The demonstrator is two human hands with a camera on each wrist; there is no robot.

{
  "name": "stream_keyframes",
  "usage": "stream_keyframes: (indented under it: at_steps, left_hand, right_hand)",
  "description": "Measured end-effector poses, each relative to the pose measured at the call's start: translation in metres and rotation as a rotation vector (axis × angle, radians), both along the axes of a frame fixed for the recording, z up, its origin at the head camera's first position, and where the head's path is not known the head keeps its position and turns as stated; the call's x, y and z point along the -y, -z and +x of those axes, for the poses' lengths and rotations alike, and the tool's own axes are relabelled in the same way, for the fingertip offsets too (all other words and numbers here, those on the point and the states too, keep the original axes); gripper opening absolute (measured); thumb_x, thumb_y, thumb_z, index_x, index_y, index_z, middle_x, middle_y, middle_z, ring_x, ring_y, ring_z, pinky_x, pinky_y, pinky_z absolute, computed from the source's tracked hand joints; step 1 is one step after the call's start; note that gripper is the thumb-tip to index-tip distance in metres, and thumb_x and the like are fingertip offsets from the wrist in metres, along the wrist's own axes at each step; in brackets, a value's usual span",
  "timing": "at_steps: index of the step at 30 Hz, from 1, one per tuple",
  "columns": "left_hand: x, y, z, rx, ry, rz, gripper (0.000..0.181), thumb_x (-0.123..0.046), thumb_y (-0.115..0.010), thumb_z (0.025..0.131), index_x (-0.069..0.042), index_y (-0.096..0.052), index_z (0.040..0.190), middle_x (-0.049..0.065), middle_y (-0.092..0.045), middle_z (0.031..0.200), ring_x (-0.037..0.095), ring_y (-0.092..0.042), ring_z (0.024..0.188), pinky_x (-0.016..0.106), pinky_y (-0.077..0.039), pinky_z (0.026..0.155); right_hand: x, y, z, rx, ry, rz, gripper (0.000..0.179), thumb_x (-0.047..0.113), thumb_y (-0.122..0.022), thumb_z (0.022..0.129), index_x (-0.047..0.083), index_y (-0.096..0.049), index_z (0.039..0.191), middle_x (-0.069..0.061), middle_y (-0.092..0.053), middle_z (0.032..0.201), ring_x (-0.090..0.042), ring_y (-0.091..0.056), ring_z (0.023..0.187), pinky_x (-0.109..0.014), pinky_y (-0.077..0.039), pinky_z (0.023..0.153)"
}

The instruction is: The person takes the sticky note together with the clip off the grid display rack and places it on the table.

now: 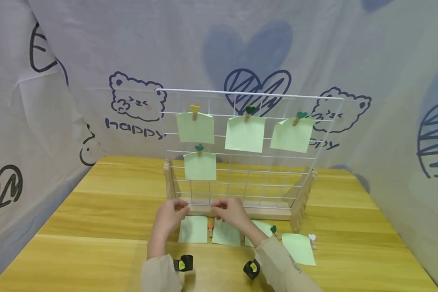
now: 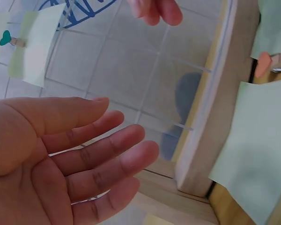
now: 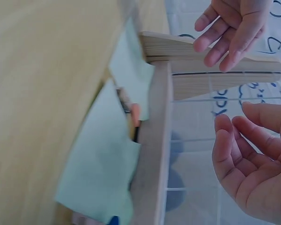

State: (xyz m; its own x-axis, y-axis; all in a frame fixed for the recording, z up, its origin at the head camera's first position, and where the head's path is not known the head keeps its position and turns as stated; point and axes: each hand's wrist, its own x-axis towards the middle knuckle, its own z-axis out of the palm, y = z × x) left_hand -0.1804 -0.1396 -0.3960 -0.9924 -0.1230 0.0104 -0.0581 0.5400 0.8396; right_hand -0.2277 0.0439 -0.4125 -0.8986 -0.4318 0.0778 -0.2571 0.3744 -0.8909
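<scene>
Left hand (image 1: 170, 215) and right hand (image 1: 233, 211) empty, fingers relaxed, clamped on nothing; green note (image 1: 193, 230) on table (image 1: 106, 194) before wire grid (image 1: 241, 154), likely light, limp, creases easily, pinch by edge.

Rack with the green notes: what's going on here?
A person's left hand and right hand are near the lower front of the rack, neither gripping anything. Four notes are clipped to it: three in the upper row, one below at the left. Four more lie on the table in front, with three loose clips showing beside them.
</scene>
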Motion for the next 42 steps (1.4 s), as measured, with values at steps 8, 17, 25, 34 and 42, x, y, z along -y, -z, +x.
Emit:
stream_keyframes:
  at_steps: [8, 17, 25, 34, 42]
  left_hand:
    - [-0.002, -0.014, -0.004, -0.090, -0.029, -0.024, 0.020, -0.008, -0.056, 0.086, 0.006, -0.062, 0.098, 0.009, -0.062, 0.081, 0.020, -0.057, 0.070, 0.031, -0.047, 0.059]
    - [-0.004, -0.030, -0.008, -0.168, -0.068, -0.045, 0.018, -0.008, -0.056, 0.086, 0.004, -0.063, 0.096, 0.009, -0.062, 0.082, 0.021, -0.056, 0.073, 0.033, -0.047, 0.063]
    - [-0.006, -0.043, -0.010, -0.220, -0.130, -0.018, 0.018, -0.010, -0.055, 0.087, 0.003, -0.064, 0.096, 0.011, -0.062, 0.084, 0.023, -0.056, 0.077, 0.036, -0.047, 0.068]
    - [-0.008, -0.052, -0.014, -0.271, -0.188, -0.012, 0.017, -0.010, -0.055, 0.087, 0.003, -0.064, 0.093, 0.013, -0.062, 0.085, 0.025, -0.056, 0.077, 0.037, -0.047, 0.068]
    - [-0.011, -0.061, -0.016, -0.292, -0.226, 0.031, 0.017, -0.008, -0.055, 0.087, 0.003, -0.063, 0.096, 0.017, -0.062, 0.091, 0.026, -0.057, 0.079, 0.038, -0.047, 0.069]
  right_hand:
    - [-0.003, -0.020, 0.000, -0.045, 0.010, -0.057, 0.014, 0.007, -0.061, 0.084, -0.005, -0.065, 0.089, -0.009, -0.063, 0.071, -0.033, -0.059, 0.061, -0.043, -0.051, 0.054]
    - [-0.002, -0.043, -0.003, -0.119, 0.028, -0.109, 0.015, 0.009, -0.062, 0.084, -0.005, -0.066, 0.088, -0.009, -0.064, 0.072, -0.032, -0.059, 0.059, -0.031, -0.050, 0.050]
    - [0.005, -0.069, 0.003, -0.195, 0.067, -0.143, 0.013, 0.003, -0.061, 0.083, -0.008, -0.065, 0.089, -0.012, -0.063, 0.074, -0.027, -0.058, 0.057, -0.033, -0.050, 0.051]
    - [0.013, -0.108, 0.019, -0.369, 0.082, -0.213, 0.010, -0.005, -0.058, 0.082, -0.014, -0.062, 0.086, -0.020, -0.061, 0.071, -0.034, -0.056, 0.055, -0.021, -0.047, 0.048]
    - [0.019, -0.089, -0.012, -0.541, 0.083, -0.257, 0.011, 0.000, -0.062, 0.082, -0.008, -0.065, 0.088, -0.016, -0.064, 0.074, -0.027, -0.055, 0.049, -0.016, -0.036, 0.040]
